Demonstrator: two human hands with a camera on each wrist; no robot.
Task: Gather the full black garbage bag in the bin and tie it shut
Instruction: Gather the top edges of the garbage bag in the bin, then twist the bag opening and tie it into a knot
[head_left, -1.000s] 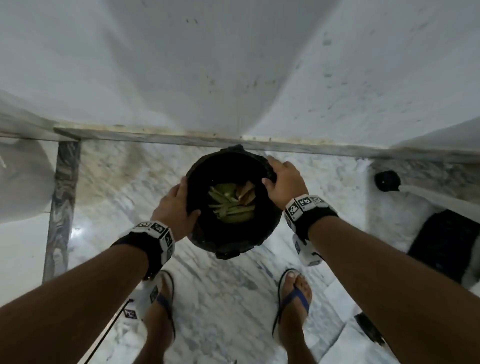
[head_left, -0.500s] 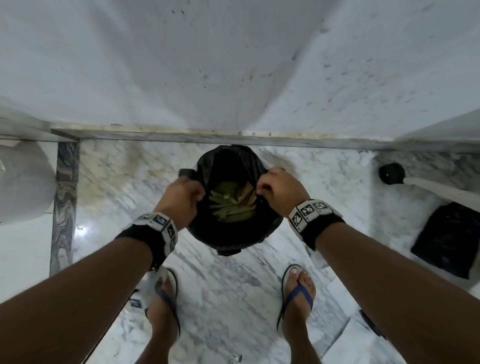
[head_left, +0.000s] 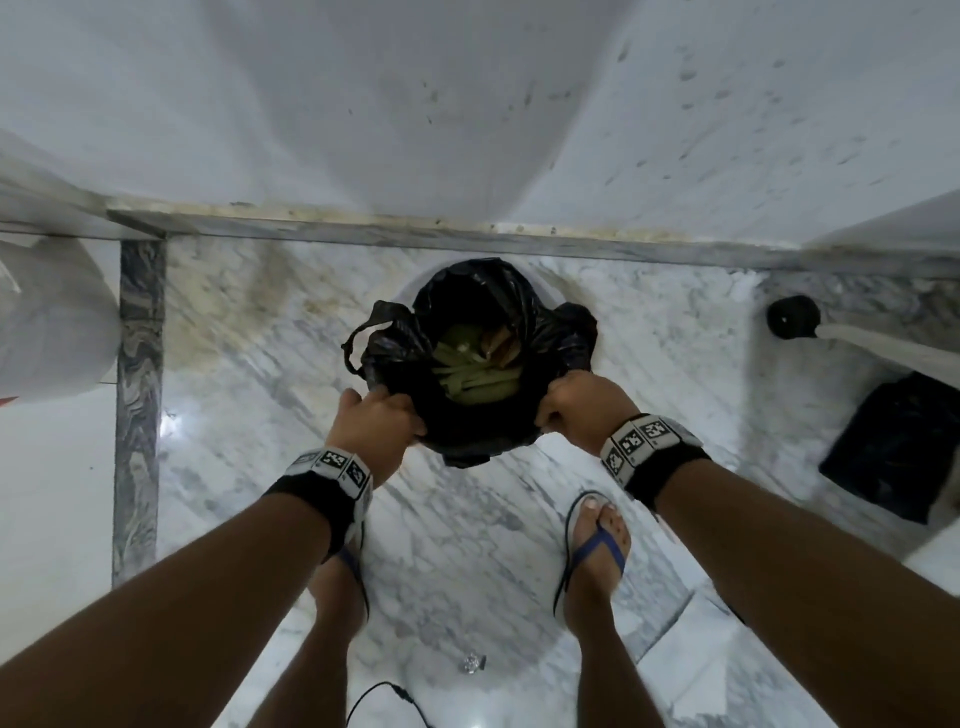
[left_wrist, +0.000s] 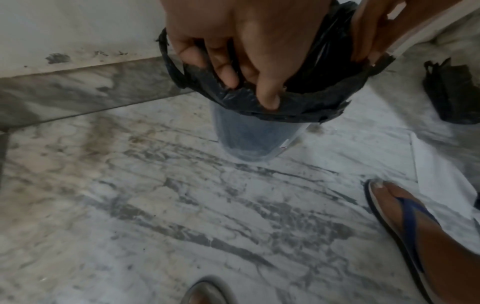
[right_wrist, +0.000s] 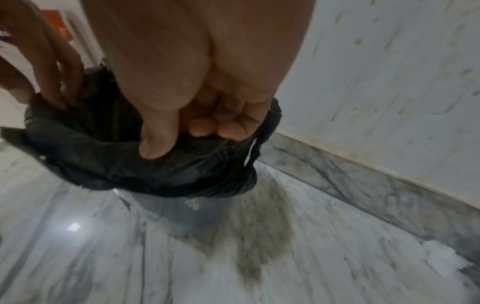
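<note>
The black garbage bag (head_left: 478, 312) sits in a small pale, translucent bin (left_wrist: 246, 139) on the marble floor near the wall. Its mouth gapes and green and brown scraps (head_left: 475, 366) show inside. My left hand (head_left: 376, 415) grips the bag's near-left rim, fingers curled over the plastic (left_wrist: 233, 88). My right hand (head_left: 582, 402) grips the near-right rim (right_wrist: 182, 148) the same way. One loop handle (head_left: 356, 343) sticks out at the left, and bunched plastic (head_left: 574, 327) stands out at the right. The far rim is peeled off the bin.
A white wall and marble skirting (head_left: 467, 234) run just behind the bin. A second black bag (head_left: 893, 452) lies on the floor at the right, near a black knob (head_left: 792, 317). My sandalled feet (head_left: 597, 551) stand close below. A cable (head_left: 384, 696) lies by my legs.
The bag's rim has come off the bin's edge. Both hands have slid toward me along it, from the sides to the near rim, and the handles now stand free.
</note>
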